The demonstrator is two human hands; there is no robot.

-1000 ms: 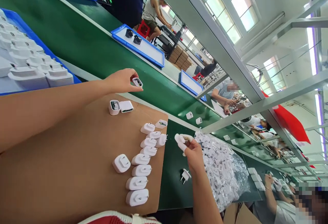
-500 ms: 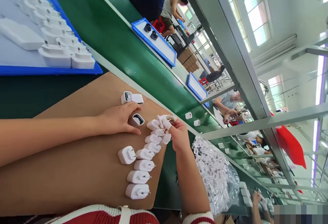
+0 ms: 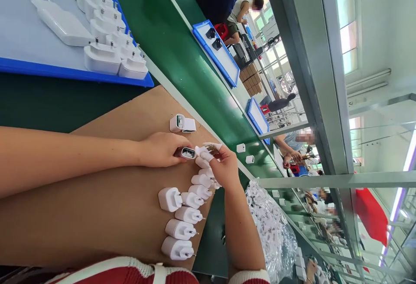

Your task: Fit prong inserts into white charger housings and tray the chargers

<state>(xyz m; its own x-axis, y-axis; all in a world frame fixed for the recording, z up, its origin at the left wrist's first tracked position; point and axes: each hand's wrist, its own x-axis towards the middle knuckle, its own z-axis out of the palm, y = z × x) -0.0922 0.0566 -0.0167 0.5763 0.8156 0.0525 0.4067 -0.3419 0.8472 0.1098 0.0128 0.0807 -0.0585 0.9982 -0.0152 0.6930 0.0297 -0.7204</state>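
Cardboard (image 3: 97,214) on the green bench carries a row of plugs (image 3: 186,214). Left hand (image 3: 162,149) pinches a shell (image 3: 187,153), right hand (image 3: 224,167) grips a plug piece (image 3: 203,153), the two touching above the row. Joining looks underway; seating should need square alignment.

My green bench (image 3: 48,104) carries a brown cardboard sheet (image 3: 97,214), a blue tray (image 3: 65,71) and a plastic bag (image 3: 273,227) of white parts.
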